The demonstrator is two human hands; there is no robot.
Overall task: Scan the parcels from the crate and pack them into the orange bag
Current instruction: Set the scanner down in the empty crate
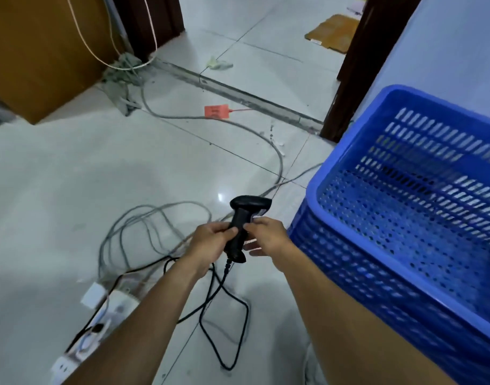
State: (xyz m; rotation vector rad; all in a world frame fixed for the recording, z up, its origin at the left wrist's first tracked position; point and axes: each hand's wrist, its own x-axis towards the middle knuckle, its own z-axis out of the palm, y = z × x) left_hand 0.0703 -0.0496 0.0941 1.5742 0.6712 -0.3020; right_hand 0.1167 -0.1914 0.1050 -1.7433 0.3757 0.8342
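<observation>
As the items lie on the floor (57, 190), listed from its left edge to its right:

1. Brown cardboard box (38, 51) – far left corner, standing.
2. White power strips (104, 309) – near left edge, plugs in.
3. Grey cables (154, 215) – loose loops, mid-floor.
4. Red tag (216, 111) – lying flat, near the door threshold.
5. Left hand (210, 240) – wrapped round the handle of the scanner (242, 220).
6. Scanner – black, held upright above the floor, head pointing away; its black cord (224, 301) trails down to the floor.
7. Right hand (268, 234) – thumb and fingers pinch the same handle from the other side; something pale beside the fingers is too blurred to name.
8. Blue crate (355, 276) – right edge, just beside the right hand; no parcel shows in the part of its inside that is in view.

Orange bag: not in view.

Status, as a judgement: with the crate showing nothing, either scanning is finished or the parcels are elsewhere; packing cannot be checked.
</observation>
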